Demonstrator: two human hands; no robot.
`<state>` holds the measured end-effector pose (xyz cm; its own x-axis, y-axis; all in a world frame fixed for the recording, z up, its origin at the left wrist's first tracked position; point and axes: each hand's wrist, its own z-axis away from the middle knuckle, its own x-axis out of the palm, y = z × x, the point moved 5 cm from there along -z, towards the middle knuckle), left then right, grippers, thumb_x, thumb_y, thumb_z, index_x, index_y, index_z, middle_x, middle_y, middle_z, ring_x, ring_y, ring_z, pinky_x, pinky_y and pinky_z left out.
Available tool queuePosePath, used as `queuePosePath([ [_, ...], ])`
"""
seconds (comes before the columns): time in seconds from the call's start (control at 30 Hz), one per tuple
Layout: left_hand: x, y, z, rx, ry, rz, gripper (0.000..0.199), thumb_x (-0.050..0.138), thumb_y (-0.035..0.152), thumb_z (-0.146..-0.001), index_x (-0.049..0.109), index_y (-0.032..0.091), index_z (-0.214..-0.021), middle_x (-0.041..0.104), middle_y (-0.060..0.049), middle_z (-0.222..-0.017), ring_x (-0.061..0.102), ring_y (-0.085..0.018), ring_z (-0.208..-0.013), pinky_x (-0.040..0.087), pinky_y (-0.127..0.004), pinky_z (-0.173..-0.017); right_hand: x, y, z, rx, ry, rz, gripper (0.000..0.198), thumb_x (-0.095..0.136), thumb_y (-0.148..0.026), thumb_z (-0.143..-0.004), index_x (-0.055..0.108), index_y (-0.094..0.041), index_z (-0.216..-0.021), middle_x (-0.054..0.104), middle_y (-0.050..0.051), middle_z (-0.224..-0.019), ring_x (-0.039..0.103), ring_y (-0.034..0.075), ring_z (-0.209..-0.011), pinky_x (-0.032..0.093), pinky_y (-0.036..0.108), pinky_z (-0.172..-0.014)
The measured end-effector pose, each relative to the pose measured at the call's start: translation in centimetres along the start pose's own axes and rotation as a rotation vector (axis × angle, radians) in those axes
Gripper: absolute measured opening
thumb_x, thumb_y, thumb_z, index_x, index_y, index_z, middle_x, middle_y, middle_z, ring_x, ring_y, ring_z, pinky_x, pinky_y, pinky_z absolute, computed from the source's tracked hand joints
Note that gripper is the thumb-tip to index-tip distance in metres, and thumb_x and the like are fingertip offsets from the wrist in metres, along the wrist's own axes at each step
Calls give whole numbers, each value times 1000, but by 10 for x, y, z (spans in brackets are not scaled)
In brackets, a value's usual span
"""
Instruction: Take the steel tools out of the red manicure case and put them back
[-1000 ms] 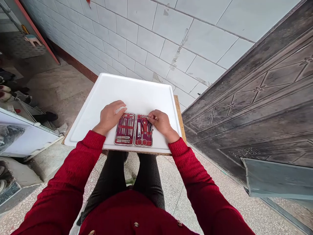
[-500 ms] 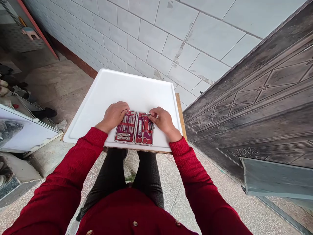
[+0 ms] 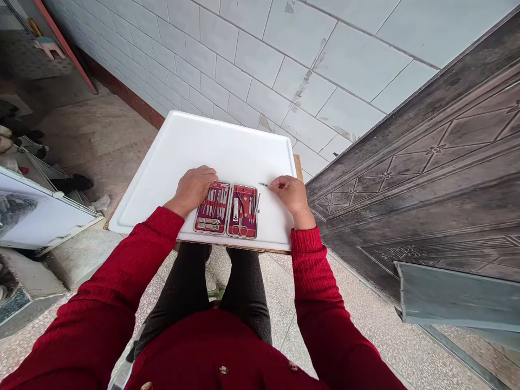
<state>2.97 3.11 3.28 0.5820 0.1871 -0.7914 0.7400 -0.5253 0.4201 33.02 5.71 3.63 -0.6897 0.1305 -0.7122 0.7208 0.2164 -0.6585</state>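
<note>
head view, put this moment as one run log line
manicure case: open on white tabletop | left hand: at case's upper left corner | right hand: pinching slim metal tool, right of case

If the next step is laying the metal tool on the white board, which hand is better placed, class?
Probably the right hand: it pinches the metal tool over the white board, while the left hand is at a corner of the open case.

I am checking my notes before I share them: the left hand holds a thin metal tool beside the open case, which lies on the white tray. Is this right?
Not quite: the head view shows the right hand holding the thin metal tool beside the open case, which lies on the white tray.
</note>
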Motion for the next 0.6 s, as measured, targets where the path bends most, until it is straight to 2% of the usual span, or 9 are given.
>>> queuePosePath([
  [0.1,-2,4,0,-9,-11,-46,29,45,22,-97,74,21,-96,75,-10,-112,68,-28,-110,51,-45,-97,0,5,0,22,43,48,21,79,-39,-80,69,-22,-72,66,2,-72,52,17,-65,37,31,-61],
  [0.2,-14,9,0,-77,96,-143,29,43,27,-101,70,20,-109,72,-11,-122,66,-29,-113,46,-47,-101,2,-3,2,-10,97,8,23,76,-45,-81,69,-22,-79,68,3,-81,53,17,-68,40,31,-64],
  [0.3,-23,14,0,-107,176,-194,35,36,33,-106,68,20,-103,73,-11,-112,65,-28,-108,44,-47,-99,4,-20,8,-57,125,-108,28,69,-48,-87,66,-22,-78,65,3,-79,52,17,-69,41,32,-67],
  [0.37,-21,15,-2,-87,159,-199,37,35,32,-107,67,20,-95,73,-10,-106,65,-27,-104,43,-47,-98,9,-33,15,-79,38,-207,35,66,-53,-89,63,-22,-73,58,1,-69,48,15,-64,38,31,-63],
  [0.47,-14,14,-2,-42,116,-222,35,38,30,-105,66,21,-87,73,-10,-105,65,-27,-101,44,-47,-97,22,-58,38,-104,-178,-253,45,65,-61,-90,59,-22,-68,50,-2,-59,41,13,-57,33,29,-57],
  [0.53,-11,11,-2,-29,111,-237,33,41,30,-105,65,21,-83,73,-9,-104,64,-26,-100,44,-47,-97,31,-75,56,-148,-299,-155,47,64,-60,-92,58,-22,-66,53,-2,-59,42,12,-55,31,29,-57],
  [0.6,-9,9,-1,-22,120,-241,32,42,29,-104,65,21,-82,73,-9,-104,64,-26,-100,44,-46,-96,39,-90,72,-154,-379,34,46,67,-57,-91,58,-21,-65,56,-2,-58,45,12,-56,29,28,-57],
])
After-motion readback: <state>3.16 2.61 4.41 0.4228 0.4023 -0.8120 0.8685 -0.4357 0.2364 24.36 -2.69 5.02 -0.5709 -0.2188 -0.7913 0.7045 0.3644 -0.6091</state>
